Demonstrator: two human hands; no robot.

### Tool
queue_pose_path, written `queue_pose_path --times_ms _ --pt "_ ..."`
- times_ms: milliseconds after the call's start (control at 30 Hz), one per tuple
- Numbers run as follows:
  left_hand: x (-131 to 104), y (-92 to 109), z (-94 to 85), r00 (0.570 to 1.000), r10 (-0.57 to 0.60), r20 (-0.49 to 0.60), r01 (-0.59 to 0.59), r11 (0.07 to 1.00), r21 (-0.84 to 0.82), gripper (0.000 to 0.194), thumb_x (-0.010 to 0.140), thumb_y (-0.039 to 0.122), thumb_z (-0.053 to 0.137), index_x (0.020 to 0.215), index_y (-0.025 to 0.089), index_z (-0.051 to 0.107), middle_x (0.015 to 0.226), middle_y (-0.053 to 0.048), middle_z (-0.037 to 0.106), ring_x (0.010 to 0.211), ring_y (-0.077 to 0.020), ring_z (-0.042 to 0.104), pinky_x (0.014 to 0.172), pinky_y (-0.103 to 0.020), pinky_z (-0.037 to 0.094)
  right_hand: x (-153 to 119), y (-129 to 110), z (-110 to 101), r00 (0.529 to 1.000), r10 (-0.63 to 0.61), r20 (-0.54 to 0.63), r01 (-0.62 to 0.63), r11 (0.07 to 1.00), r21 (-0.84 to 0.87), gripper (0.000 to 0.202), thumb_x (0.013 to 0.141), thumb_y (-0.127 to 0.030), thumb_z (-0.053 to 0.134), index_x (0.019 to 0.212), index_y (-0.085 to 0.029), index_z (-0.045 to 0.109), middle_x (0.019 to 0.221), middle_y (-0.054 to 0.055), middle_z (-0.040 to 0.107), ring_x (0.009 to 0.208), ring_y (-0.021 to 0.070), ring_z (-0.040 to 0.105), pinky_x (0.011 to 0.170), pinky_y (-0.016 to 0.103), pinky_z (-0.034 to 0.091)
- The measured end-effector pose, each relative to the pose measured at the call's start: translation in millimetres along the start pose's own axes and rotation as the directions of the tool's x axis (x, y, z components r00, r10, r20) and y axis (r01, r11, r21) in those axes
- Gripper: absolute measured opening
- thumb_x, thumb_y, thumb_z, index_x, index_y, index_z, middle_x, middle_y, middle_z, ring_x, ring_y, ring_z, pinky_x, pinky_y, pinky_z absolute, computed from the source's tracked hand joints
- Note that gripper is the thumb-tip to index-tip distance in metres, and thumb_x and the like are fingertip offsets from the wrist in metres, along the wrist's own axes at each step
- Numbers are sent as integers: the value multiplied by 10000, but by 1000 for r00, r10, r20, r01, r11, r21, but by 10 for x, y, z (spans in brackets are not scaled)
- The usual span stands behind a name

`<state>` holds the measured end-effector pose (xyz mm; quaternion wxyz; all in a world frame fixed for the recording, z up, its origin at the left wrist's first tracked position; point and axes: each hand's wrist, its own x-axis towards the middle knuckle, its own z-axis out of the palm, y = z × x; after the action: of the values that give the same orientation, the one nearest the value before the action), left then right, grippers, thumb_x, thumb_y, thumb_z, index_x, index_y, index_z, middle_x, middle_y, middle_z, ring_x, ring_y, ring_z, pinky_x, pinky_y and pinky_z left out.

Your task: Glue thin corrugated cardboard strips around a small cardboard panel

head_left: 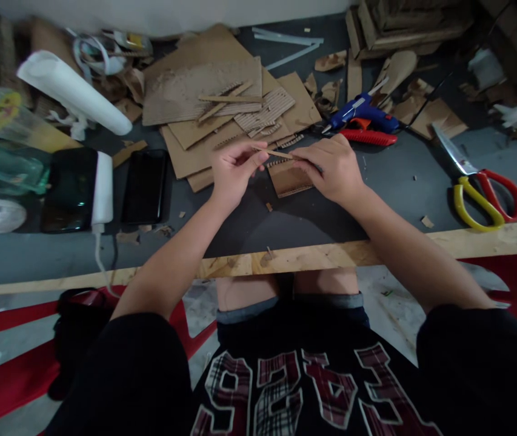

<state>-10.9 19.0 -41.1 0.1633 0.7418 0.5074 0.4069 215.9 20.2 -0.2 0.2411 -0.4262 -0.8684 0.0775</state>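
Between my two hands a thin cardboard strip (278, 154) is held just above the table. My left hand (239, 168) pinches its left end between thumb and fingers. At the other end, my right hand (332, 166) grips it with the thumb underneath, and its fingers hide that end. Below the strip lies a small cardboard piece (291, 179) with corrugated edging along its rim. Behind my hands is a pile of cardboard sheets (199, 91), with several narrow strips (231, 99) lying across the top.
A blue glue gun (360, 113) and a red-handled cutter (370, 137) lie right of the pile. Scissors (479, 181) rest further right. Two dark phones, one a black phone (145, 186), lie left, near a white paper roll (74, 91). Glue sticks (288, 39) lie behind.
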Motion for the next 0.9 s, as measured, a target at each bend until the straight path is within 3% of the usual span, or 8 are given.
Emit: queue_pose_path --times_ms 100,233,333,400,633,767,900 --pt "-3 6 37 1000 2 -2 -2 1000 -24 546 989 645 280 1262 289 592 981 -51 722 741 -125 691 609 -274 558 0 1 26 999 3 -40 -3 1000 -3 429 1002 -491 375 1183 -258 686 1084 67 727 1047 265 633 942 447 420" --pt "-12 127 -63 1000 17 -20 -17 1000 24 473 994 601 357 1282 313 597 1048 -60 718 837 -170 709 719 -345 584 -23 -32 18 988 16 -152 -20 1000 -22 426 978 -504 437 1273 -273 638 1227 80 676 1165 293 585 997 484 411" --pt "-45 227 -202 994 82 -68 -74 991 109 430 1013 538 361 1219 290 645 1089 -70 720 1005 -206 698 872 -401 576 -55 -97 3 981 -13 -195 12 1000 -5 388 981 -482 432 1196 -275 680 1157 78 692 1116 283 609 987 490 430" --pt "-81 280 -263 983 182 -36 -172 968 180 396 1017 497 387 1187 277 669 1071 -64 730 1037 -195 695 940 -389 559 -78 -163 11 982 -33 -188 38 999 23 370 981 -477 429 1119 -279 709 1078 68 708 1049 265 632 958 484 451" --pt "-144 345 -176 950 312 12 -300 902 310 402 1043 406 345 1198 267 689 1024 -66 747 970 -162 716 872 -318 573 -119 -379 90 971 -38 -235 59 995 85 333 978 -437 446 1038 -281 734 978 44 736 932 223 661 877 432 478" --pt "-147 342 -159 959 280 40 -278 907 316 366 1028 400 397 1186 260 696 1026 -78 742 980 -189 712 882 -357 569 -125 -383 89 966 -16 -259 39 996 83 340 989 -415 428 1047 -277 733 969 38 740 916 211 658 865 413 465" --pt "-158 349 -176 974 210 88 -227 922 314 366 1023 400 404 1202 264 693 1065 -95 734 1025 -230 704 904 -411 556 -119 -396 66 975 45 -216 -40 999 32 335 974 -420 433 980 -282 738 826 31 709 881 220 642 896 441 431"
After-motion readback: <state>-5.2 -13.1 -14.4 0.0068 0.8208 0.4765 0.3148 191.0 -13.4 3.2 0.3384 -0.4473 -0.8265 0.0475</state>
